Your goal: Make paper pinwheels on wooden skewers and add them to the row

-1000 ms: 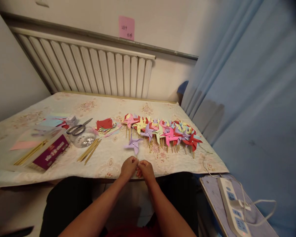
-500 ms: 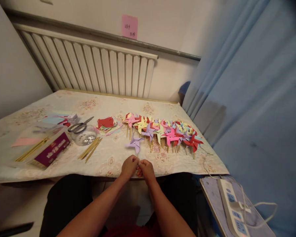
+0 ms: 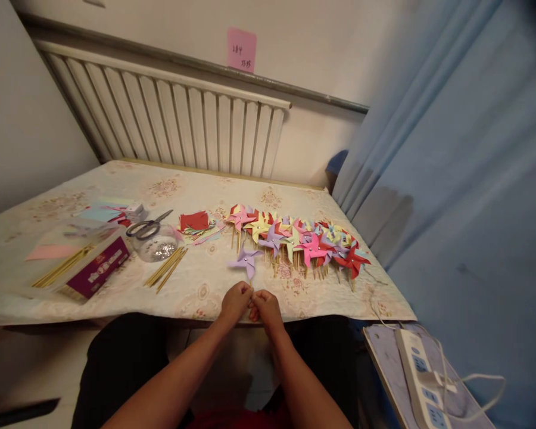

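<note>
My left hand [image 3: 234, 301] and my right hand [image 3: 264, 307] meet fingertip to fingertip at the table's near edge, both closed on the thin stick of a purple paper pinwheel [image 3: 247, 258]. The stick itself is mostly hidden by my fingers. The pinwheel's head stands just beyond my hands, above the floral tablecloth [image 3: 196, 286]. A row of several finished pinwheels [image 3: 299, 238] in pink, red, yellow and purple lies behind it to the right.
Loose wooden sticks [image 3: 166, 268], a clear bowl of small shiny bits [image 3: 157, 246], scissors [image 3: 148, 226], a purple box [image 3: 97, 267] and cut coloured paper [image 3: 195, 224] lie to the left. A radiator [image 3: 170, 125] backs the table. A power strip [image 3: 418, 375] sits low right by a blue curtain [image 3: 464, 179].
My hands stay pinched together on the pinwheel stick. The view has drifted slightly, so everything sits a little lower left and right in frame.
</note>
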### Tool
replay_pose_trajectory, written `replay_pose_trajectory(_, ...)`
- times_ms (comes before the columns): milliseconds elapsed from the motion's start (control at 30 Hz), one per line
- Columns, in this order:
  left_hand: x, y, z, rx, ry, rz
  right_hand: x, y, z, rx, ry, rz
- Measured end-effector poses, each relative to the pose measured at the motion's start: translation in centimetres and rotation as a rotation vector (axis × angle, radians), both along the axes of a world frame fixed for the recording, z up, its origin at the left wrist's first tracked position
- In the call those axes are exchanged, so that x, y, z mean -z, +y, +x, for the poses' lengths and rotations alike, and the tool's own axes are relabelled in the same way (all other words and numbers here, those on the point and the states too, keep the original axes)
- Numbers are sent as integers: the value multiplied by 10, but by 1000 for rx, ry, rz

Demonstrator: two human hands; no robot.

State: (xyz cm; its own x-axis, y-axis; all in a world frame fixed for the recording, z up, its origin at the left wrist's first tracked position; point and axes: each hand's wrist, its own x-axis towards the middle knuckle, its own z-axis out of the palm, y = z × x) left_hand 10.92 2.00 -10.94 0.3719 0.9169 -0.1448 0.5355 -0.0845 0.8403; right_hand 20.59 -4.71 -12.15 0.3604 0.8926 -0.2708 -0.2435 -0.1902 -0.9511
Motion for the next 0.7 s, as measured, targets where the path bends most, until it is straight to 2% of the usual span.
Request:
replay_pose_trajectory(333,-2,-2,-5,23,-204,-35,-2,-3,0,-3,13,16)
replay_pose_trajectory(567,-19,-16,-7,11,-277,-98,-4,-7,-2,-3,16,60)
replay_pose_trajectory(700,-26,-20,-11,16,-275,-77,-5,-10,-6,3,-11,88)
